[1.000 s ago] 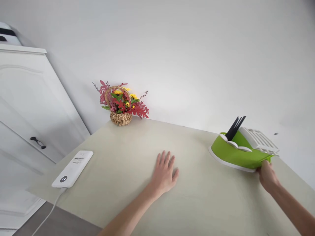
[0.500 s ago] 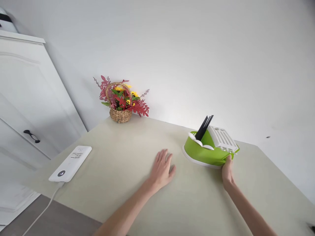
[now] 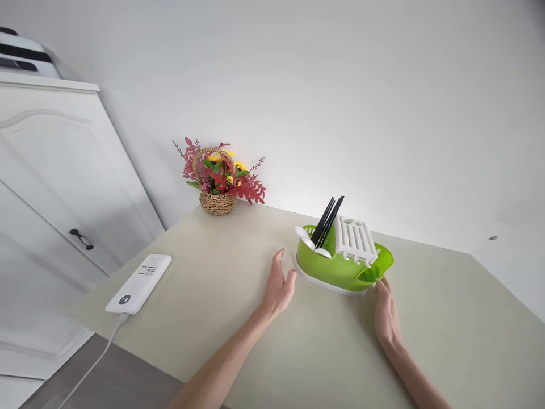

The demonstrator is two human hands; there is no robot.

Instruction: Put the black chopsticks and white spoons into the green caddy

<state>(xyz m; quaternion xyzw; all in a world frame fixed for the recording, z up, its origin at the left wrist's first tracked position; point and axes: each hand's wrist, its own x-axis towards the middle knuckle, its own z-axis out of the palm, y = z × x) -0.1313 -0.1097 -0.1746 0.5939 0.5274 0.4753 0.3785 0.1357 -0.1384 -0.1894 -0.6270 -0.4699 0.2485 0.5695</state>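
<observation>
A green and white cutlery holder point(image 3: 327, 272) stands on the table, with black chopsticks point(image 3: 327, 221) leaning up out of it. White spoons point(image 3: 306, 237) rest at its left end, and a slotted white rack point(image 3: 355, 238) covers its middle. At the holder's right end my right hand point(image 3: 386, 312) grips the low rim, its fingertips partly hidden by the green wall. My left hand point(image 3: 279, 288) is open beside the left end, thumb and forefinger apart, with nothing in it. A small gap seems to separate the thumb from the white base.
A wicker basket of artificial flowers point(image 3: 218, 203) stands at the back against the wall. Near the table's left edge lies a white power bank point(image 3: 140, 284) with a cable point(image 3: 100, 358) hanging down. A white cabinet point(image 3: 46, 187) is at the left.
The cutlery holder has shifted left and turned slightly, my right hand moving with it. My left hand has turned from lying palm down to standing on edge, closer to the holder.
</observation>
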